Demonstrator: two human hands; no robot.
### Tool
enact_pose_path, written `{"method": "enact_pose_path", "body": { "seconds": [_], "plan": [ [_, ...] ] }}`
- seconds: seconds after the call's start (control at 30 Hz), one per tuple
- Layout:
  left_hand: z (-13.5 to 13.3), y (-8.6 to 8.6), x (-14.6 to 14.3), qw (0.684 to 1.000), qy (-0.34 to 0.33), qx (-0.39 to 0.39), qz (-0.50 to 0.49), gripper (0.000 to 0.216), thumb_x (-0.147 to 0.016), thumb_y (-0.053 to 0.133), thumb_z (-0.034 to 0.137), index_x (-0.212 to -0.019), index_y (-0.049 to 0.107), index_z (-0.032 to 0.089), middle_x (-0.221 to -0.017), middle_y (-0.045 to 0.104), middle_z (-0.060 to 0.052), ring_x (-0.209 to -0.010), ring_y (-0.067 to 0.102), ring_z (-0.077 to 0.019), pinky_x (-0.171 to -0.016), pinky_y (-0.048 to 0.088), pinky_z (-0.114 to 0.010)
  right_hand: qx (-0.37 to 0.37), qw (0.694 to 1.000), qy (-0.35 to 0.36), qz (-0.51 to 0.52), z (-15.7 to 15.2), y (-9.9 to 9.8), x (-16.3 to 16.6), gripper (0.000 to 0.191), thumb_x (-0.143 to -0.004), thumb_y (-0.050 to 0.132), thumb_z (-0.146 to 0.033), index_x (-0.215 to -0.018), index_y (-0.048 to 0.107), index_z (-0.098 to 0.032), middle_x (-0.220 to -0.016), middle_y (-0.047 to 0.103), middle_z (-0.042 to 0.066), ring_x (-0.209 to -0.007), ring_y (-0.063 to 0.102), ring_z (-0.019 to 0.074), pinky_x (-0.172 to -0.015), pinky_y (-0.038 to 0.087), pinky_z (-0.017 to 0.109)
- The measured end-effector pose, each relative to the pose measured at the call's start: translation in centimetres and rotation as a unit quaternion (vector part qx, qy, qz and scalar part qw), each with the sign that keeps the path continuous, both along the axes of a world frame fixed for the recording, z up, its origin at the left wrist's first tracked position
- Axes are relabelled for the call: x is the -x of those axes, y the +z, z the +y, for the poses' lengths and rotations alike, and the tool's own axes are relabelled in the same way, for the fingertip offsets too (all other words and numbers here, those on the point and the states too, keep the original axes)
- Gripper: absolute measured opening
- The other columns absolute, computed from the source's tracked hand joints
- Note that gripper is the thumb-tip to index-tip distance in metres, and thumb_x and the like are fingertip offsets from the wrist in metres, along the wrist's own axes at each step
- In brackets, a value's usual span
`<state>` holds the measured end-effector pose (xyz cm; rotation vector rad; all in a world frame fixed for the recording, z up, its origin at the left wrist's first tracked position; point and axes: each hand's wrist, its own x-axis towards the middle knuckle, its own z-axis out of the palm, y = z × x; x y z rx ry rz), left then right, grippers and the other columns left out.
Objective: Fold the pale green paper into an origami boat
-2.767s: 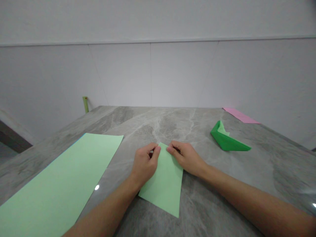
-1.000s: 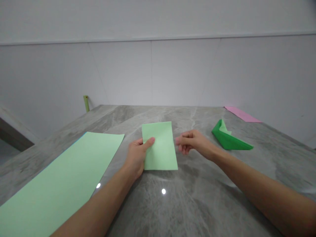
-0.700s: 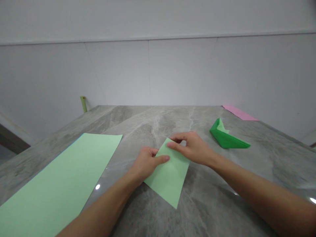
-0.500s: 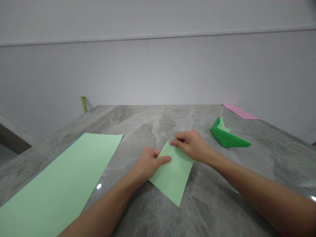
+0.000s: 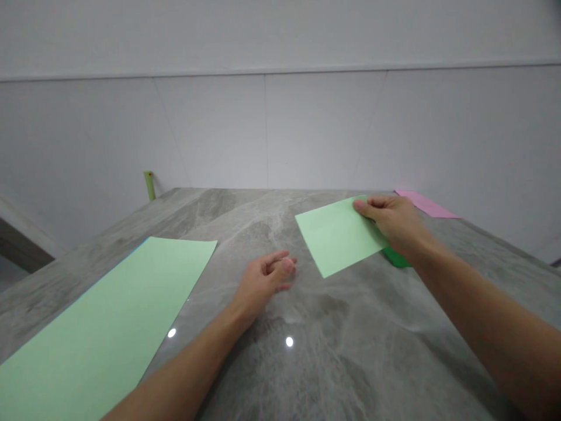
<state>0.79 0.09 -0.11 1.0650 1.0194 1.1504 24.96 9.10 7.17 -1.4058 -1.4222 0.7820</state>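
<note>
Pinched by one corner, a small light green sheet of paper (image 5: 337, 237) hangs from my right hand (image 5: 394, 222), raised above the table. My left hand (image 5: 265, 278) is over the middle of the table with nothing in it, its fingers loosely curled and apart. Behind my right hand, most of a darker green folded paper piece (image 5: 397, 258) is hidden; only a bit of its lower edge shows.
A large light green sheet (image 5: 109, 316) lies on the left of the grey marbled table (image 5: 263, 368). At the back right is a pink sheet (image 5: 429, 204). A yellow-green strip (image 5: 149, 186) stands at the far left edge, and a white wall (image 5: 280, 134) rises behind.
My left hand has let go of the small green sheet. My right hand has lifted it away to the right and turned it, now covering most of the folded green piece.
</note>
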Motion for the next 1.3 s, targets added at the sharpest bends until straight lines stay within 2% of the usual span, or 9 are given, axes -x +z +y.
{"method": "enact_pose_path", "body": {
  "seconds": [0.1,0.2,0.4,0.57,0.77,0.93,1.1,1.17,1.3],
  "plan": [
    [0.2,-0.2,0.1,0.993,-0.071,-0.016,-0.097,0.077,-0.063,0.068,0.070,-0.113,0.064,0.012,-0.105,0.070,-0.018,-0.089,0.069,-0.0277,-0.076,0.054,-0.037,0.017,0.998,0.055,-0.014,-1.1,-0.7,2.2,0.025,-0.073,0.069,-0.039,-0.063,0.066,-0.017,-0.053,0.057,-0.001,-0.043,0.044,0.0096,-0.041,0.027,0.024],
    [0.2,-0.4,0.1,0.997,-0.011,0.006,-0.081,0.055,-0.065,0.076,0.054,-0.096,0.070,0.010,-0.089,0.073,-0.013,-0.072,0.069,-0.0226,-0.067,0.053,-0.033,0.037,0.989,0.146,-0.011,-1.9,-1.3,3.8,0.025,-0.072,0.071,-0.039,-0.065,0.069,-0.015,-0.056,0.062,0.000,-0.046,0.050,0.0099,-0.043,0.033,0.022],
    [0.3,-0.5,0.6,0.999,0.027,0.025,-0.040,0.028,-0.066,0.080,0.035,-0.073,0.071,0.010,-0.065,0.069,-0.005,-0.053,0.060,-0.0132,-0.051,0.046,-0.024,0.224,0.893,0.382,0.081,-2.2,-1.1,3.0,0.024,-0.061,0.081,-0.026,-0.081,0.074,-0.014,-0.075,0.073,0.005,-0.069,0.067,0.0177,-0.064,0.053,0.027],
    [0.0,-0.2,0.7,0.999,-0.027,0.015,-0.023,0.026,-0.070,0.077,0.036,-0.068,0.071,0.011,-0.057,0.064,-0.002,-0.046,0.053,-0.0080,-0.043,0.039,-0.018,0.259,0.878,0.394,0.081,-2.6,-1.3,2.9,0.014,-0.062,0.080,-0.021,-0.071,0.075,-0.011,-0.070,0.073,0.006,-0.057,0.064,0.0131,-0.054,0.052,0.021],
    [-0.5,1.6,0.9,0.995,-0.049,0.060,-0.060,0.037,-0.065,0.079,0.033,-0.095,0.073,0.013,-0.055,0.063,0.000,-0.039,0.054,-0.0111,-0.037,0.046,-0.023,0.265,0.888,0.359,0.112,-1.5,-1.3,2.1,0.024,-0.059,0.081,-0.021,-0.081,0.077,-0.014,-0.069,0.074,0.006,-0.055,0.066,0.0148,-0.051,0.052,0.022],
    [-0.2,2.4,1.6,0.995,0.042,0.068,-0.063,0.035,-0.068,0.075,0.027,-0.100,0.071,0.012,-0.053,0.060,0.001,-0.032,0.048,-0.0074,-0.030,0.041,-0.019,0.136,0.938,0.258,0.187,0.2,0.2,-0.6,0.011,-0.056,0.078,-0.018,-0.065,0.071,-0.018,-0.056,0.068,0.000,-0.035,0.048,0.0063,-0.033,0.037,0.018],
    [0.4,1.5,1.2,0.995,0.018,0.078,-0.065,0.036,-0.073,0.069,0.020,-0.108,0.069,0.009,-0.059,0.065,-0.003,-0.033,0.051,-0.0096,-0.030,0.044,-0.022,-0.092,0.975,0.200,0.033,-1.0,1.5,0.1,0.014,-0.073,0.071,-0.028,-0.085,0.073,-0.022,-0.080,0.073,0.003,-0.070,0.065,0.0159,-0.058,0.049,0.026],
    [0.4,1.0,0.8,0.995,-0.002,0.084,-0.057,0.037,-0.074,0.069,0.020,-0.108,0.069,0.008,-0.062,0.066,-0.005,-0.035,0.052,-0.0111,-0.031,0.045,-0.023,-0.200,0.944,0.237,-0.112,-2.4,1.3,1.9,0.012,-0.077,0.070,-0.027,-0.087,0.074,-0.022,-0.085,0.073,0.003,-0.078,0.065,0.0179,-0.071,0.050,0.032],
    [0.1,0.5,0.3,0.996,-0.048,0.063,-0.029,0.033,-0.075,0.068,0.028,-0.102,0.071,0.009,-0.058,0.062,-0.003,-0.039,0.052,-0.0112,-0.035,0.044,-0.022,-0.374,0.819,0.368,-0.233,-4.7,-0.8,5.5,0.009,-0.085,0.063,-0.021,-0.087,0.072,-0.019,-0.079,0.071,0.004,-0.077,0.061,0.0169,-0.077,0.047,0.034]
  ]
}}
